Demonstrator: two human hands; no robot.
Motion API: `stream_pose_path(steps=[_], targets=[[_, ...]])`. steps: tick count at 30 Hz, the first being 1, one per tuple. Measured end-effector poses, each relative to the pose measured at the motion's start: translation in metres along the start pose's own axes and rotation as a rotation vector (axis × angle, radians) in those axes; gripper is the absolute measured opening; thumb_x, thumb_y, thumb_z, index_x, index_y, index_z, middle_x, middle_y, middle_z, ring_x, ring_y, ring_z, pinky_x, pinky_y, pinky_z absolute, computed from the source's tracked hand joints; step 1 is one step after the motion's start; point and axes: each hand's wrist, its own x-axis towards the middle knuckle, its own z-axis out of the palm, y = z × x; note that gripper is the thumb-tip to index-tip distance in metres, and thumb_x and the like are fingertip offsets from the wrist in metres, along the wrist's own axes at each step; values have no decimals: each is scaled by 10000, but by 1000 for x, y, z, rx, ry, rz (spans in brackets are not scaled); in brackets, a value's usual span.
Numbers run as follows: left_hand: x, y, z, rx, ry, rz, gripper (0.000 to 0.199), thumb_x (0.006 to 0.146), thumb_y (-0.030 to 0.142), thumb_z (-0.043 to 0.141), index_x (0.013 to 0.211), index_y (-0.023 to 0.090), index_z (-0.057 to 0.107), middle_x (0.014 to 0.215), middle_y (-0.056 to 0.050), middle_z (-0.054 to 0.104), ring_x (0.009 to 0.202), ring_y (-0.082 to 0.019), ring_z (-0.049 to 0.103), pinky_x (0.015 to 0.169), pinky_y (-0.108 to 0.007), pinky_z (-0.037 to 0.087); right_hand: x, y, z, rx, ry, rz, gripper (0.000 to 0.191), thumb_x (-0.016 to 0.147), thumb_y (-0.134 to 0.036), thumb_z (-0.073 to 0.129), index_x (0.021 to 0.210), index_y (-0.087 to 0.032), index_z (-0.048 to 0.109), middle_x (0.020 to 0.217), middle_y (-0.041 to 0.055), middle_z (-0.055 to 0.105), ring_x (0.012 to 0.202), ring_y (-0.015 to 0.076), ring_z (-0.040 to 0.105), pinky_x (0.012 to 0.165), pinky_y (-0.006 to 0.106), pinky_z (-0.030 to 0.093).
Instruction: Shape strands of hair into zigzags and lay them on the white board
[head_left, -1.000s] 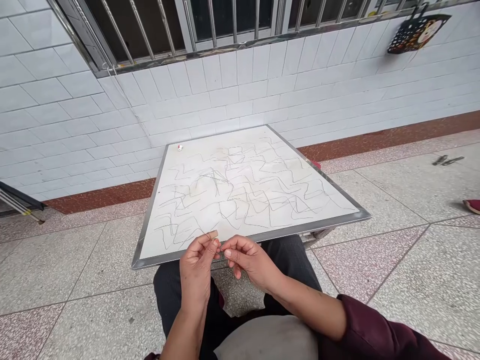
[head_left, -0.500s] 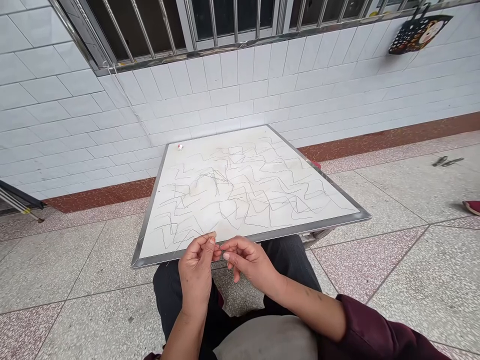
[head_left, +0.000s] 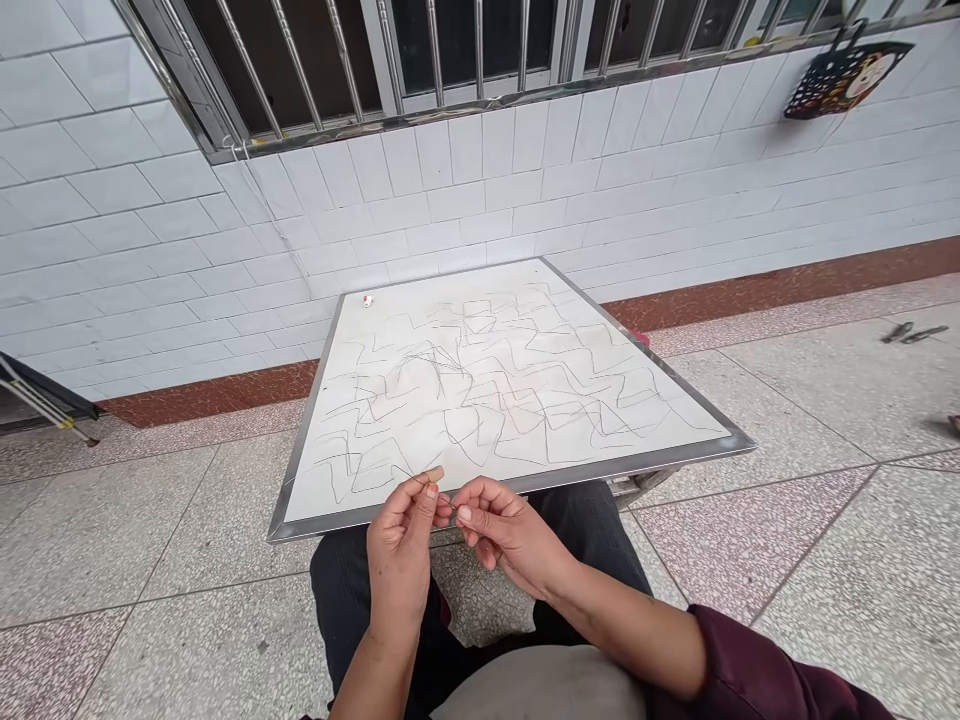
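Observation:
Just over the near edge of a white-topped table (head_left: 409,430), my two hands are close together. My left hand (head_left: 405,530) is closed in a pinch on a thin dark strand. At its index fingertip shows a small tan piece (head_left: 435,474); whether it is worn or held I cannot tell. The fingertips of my right hand (head_left: 502,525) pinch the strand beside the left fingers, where a short dark bit of it shows. Many similar thin, bent strands (head_left: 439,365) are spread over the tabletop, several crossing in a small heap left of the middle.
A grey metal rim (head_left: 637,465) borders the table. Its far side stands near a white tiled wall (head_left: 450,215) below a barred window. A small white-and-red object (head_left: 368,300) lies at the far left corner. A dotted bag (head_left: 847,75) hangs at right. My knees are under the near edge.
My right fingers have closed into a tighter pinch near the left fingertips. The view has shifted slightly, so the table and both hands appear a little lower and further right.

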Motion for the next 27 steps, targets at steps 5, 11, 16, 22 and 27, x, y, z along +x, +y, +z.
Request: stream_pose_path(steps=[5, 11, 16, 22, 27], targets=[[-1, -1, 0, -22, 10, -17, 294, 850, 407, 666, 1025, 179, 726, 757, -11, 687, 700, -148, 631, 690, -267, 518, -1, 2, -2, -140, 21, -68, 290, 752, -420, 781, 862, -176, 670, 629, -39, 585, 499, 62, 499, 380, 132, 429], [-2, 1, -1, 53, 43, -20, 303, 830, 419, 683, 1013, 185, 742, 748, -10, 704, 673, -150, 644, 686, -269, 525, -2, 2, -3, -285, 14, -87, 298, 782, -462, 734, 874, -187, 666, 631, -48, 575, 454, 61, 499, 375, 162, 456], [-2, 5, -4, 168, 17, -33, 350, 820, 460, 673, 1016, 182, 753, 748, -28, 718, 659, -164, 659, 678, -287, 540, -2, 3, -9, -438, -8, -121, 286, 840, -474, 667, 888, -193, 679, 671, -46, 561, 422, 58, 541, 381, 178, 471], [1, 6, -6, 210, -69, -63, 314, 795, 431, 675, 961, 185, 776, 696, -35, 712, 619, -176, 654, 606, -291, 554, 0, -11, -22, -776, -175, -200, 263, 914, -451, 581, 892, -221, 706, 818, -12, 550, 477, 45, 559, 447, 186, 511], [0, 7, -3, 236, -149, -32, 259, 799, 386, 657, 928, 205, 791, 676, -32, 713, 570, -170, 637, 585, -291, 555, 3, -36, -25, -1105, -396, -369, 244, 986, -337, 487, 932, -221, 695, 851, 14, 599, 629, 85, 570, 552, 192, 499]])
